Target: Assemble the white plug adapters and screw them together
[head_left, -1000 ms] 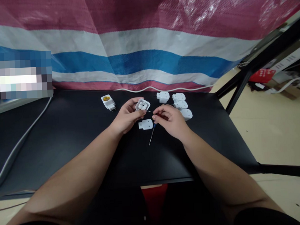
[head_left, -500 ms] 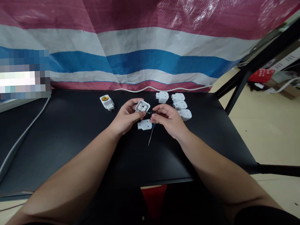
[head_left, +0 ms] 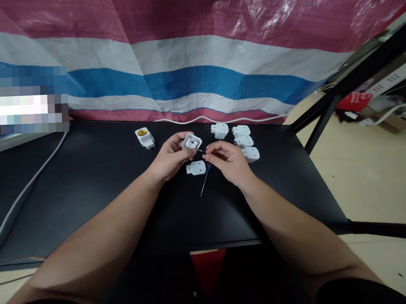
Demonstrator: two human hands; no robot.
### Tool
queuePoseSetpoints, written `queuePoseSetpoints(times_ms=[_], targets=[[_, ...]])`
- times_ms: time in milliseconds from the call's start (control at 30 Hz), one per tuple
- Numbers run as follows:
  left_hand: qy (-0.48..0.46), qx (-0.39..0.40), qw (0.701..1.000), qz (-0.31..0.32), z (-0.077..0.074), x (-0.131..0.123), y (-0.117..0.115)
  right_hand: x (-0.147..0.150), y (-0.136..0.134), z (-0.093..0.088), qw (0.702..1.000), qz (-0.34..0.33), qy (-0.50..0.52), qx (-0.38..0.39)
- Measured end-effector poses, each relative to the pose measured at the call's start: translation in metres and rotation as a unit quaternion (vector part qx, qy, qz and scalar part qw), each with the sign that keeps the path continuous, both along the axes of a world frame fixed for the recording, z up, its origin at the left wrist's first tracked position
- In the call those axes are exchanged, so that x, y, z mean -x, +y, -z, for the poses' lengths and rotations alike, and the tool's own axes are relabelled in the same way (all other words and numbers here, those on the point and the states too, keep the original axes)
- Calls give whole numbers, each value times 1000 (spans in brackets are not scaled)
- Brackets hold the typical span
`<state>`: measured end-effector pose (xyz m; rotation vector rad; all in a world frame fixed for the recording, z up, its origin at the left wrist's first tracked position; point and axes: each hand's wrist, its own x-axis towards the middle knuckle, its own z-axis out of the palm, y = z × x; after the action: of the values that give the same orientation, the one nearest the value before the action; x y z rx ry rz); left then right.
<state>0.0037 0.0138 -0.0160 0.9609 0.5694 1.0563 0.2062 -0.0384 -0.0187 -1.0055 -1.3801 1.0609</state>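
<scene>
White plug housing [head_left: 191, 143] open side up, held above table | left hand [head_left: 172, 157] curled firmly around it, keeping it steady | right hand [head_left: 228, 160] pinching small dark piece [head_left: 201, 150] at housing's edge, fine fingertip control suits | screwdriver [head_left: 204, 181] just below | closed plug [head_left: 196, 168] beside | socket adapter [head_left: 145, 137], more plugs [head_left: 244, 141] beyond on black table [head_left: 90, 197]

Behind the table [head_left: 90, 197]: a woven tarp [head_left: 186, 81] hanging.
Table, far left of middle: a socket adapter [head_left: 145, 137].
Table, far right of middle: four plug casings [head_left: 220, 130], grouped.
Middle: a fifth plug casing [head_left: 196, 167], with a screwdriver [head_left: 204, 181] just right of it.
</scene>
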Motion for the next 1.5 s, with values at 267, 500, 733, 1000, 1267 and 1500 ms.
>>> queuePoseSetpoints(times_ms=[267, 500, 733, 1000, 1267, 1500], targets=[[17, -16, 1000, 10, 4, 1, 0, 0, -1, 0, 999, -6, 29, 40], [64, -86, 994, 7, 7, 1, 0, -1, 1, 1, 999, 9, 9, 35], [87, -119, 989, 9, 6, 1, 0, -2, 1, 2, 999, 16, 18, 24], [141, -146, 979, 12, 10, 1, -3, -1, -1, -5, 998, 46, -29, -13], [149, -162, 975, 28, 7, -1, -6, -1, -5, -6, 997, 51, -52, -23], [158, -174, 972, 30, 8, -1, -7, -2, -4, -5, 994, 62, -67, -61]])
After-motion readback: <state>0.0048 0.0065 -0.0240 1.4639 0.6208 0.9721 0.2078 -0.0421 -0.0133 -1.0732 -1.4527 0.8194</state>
